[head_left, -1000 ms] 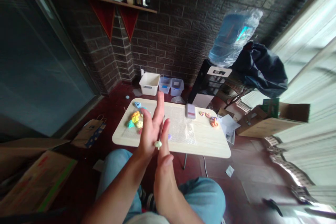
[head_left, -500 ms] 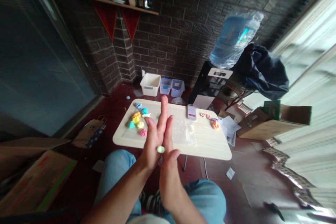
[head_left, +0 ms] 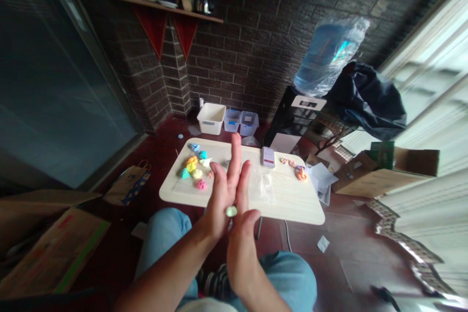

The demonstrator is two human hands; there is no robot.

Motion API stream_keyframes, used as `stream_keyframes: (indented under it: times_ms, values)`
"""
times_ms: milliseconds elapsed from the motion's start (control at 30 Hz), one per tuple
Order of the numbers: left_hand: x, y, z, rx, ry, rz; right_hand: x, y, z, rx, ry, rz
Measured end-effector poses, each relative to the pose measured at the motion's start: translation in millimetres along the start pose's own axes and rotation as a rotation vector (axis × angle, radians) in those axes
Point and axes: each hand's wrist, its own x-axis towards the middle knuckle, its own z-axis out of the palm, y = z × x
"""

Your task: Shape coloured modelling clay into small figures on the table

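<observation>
My left hand (head_left: pixel 218 194) and my right hand (head_left: pixel 244 234) are pressed palm to palm above my knees, fingers stretched forward. A small pale green clay ball (head_left: pixel 231 211) sits squeezed between the two palms, showing at their near edge. Beyond the hands stands a low light wooden table (head_left: pixel 292 202). Several coloured clay lumps (head_left: pixel 193 168) lie at its left end. A clear bubble-wrap sheet (head_left: pixel 261 183) covers its middle.
A small pink-and-white box (head_left: pixel 268 157) and orange clay figures (head_left: pixel 300 173) lie on the table's far right. White and clear bins (head_left: pixel 211 118) stand by the brick wall. A water bottle (head_left: pixel 325 56), cardboard boxes (head_left: pixel 387 170) and a paper bag (head_left: pixel 127 183) surround the table.
The right hand has slid forward along the left palm with the clay ball between them. The view has shifted slightly, so the table sits a little farther right.
</observation>
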Motion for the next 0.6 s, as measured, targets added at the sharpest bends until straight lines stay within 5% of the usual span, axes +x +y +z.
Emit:
stream_keyframes:
  times_ms: [100, 200, 367, 600]
  values:
    - [-9.0, -10.6, 5.9, -0.097, -0.116, -0.091, 16.4, 1.9, -11.5, 0.073, 0.069, 0.046]
    - [-16.4, -18.4, 7.5, -0.2, -0.107, -0.164, 20.0, 4.3, -18.2, 0.128, 0.117, 0.096]
    - [-6.7, -15.9, 0.5, -0.042, -0.001, -0.099, -2.1, 12.2, -7.2, 0.154, 0.043, 0.144]
    - [-13.1, -21.8, 7.2, -0.053, -0.106, -0.09, 21.2, 5.7, -14.9, 0.202, 0.134, 0.166]
